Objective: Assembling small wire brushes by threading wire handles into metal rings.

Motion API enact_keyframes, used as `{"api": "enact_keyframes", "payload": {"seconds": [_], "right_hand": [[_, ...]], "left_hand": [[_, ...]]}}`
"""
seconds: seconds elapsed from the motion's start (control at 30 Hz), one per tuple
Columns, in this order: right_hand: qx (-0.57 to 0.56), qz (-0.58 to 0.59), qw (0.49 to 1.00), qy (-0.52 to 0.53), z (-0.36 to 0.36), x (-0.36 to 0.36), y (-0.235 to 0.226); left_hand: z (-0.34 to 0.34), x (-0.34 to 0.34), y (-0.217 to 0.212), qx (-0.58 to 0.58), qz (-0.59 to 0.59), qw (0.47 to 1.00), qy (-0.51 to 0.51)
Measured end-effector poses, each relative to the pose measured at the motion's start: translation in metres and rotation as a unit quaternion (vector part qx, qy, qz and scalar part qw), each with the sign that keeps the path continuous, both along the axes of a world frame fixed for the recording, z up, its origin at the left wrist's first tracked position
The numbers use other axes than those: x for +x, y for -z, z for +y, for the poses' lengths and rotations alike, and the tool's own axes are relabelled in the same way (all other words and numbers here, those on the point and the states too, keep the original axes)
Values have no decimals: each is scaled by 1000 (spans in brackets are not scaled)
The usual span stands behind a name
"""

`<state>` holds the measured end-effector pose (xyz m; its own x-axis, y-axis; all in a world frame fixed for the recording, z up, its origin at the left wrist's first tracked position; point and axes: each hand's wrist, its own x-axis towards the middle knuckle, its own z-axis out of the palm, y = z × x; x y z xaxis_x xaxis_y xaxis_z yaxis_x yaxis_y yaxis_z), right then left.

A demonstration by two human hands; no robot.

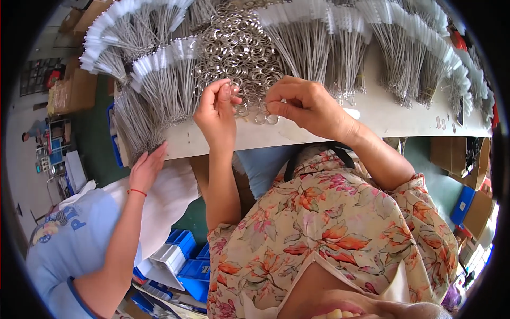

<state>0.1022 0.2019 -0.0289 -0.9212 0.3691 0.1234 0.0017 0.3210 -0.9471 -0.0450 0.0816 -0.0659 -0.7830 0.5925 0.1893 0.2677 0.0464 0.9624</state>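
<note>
Over the near edge of the white table, both my hands are raised beside a heap of loose metal split rings [241, 45]. My left hand [219, 114] is closed in a pinch, with a shiny metal ring [234, 86] at its fingertips. To its right, my right hand [313, 105] is closed too, thumb against forefinger; whatever lies between those fingers is too small to make out. Just below its fingertips a few rings [272, 119] lie near the table edge. Thin wire-stemmed brushes with white bristles [172, 80] flank the heap on the left, and more such brushes [300, 45] on the right.
At the left, a co-worker in light blue rests a hand [149, 166] against a brush bundle [135, 122]. Further brush bundles [404, 64] line the white table [382, 114] to the right. Blue bins [194, 271] stand below, and cardboard boxes [449, 154] sit at the right.
</note>
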Motion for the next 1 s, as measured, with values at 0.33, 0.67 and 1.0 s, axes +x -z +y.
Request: {"api": "enact_keyframes", "payload": {"seconds": [0.33, 0.67, 1.0], "right_hand": [[-6, -2, 1000, 5, -9, -29, -8], [-225, -34, 973, -40, -18, -43, -35], [181, 289, 940, -5, -59, -49, -35]], "left_hand": [[5, -25, 0, 22, 97, 994, -33], [-20, -1, -37, 50, 200, 978, 33], [-63, -5, -58, 289, -265, 904, 173]]}}
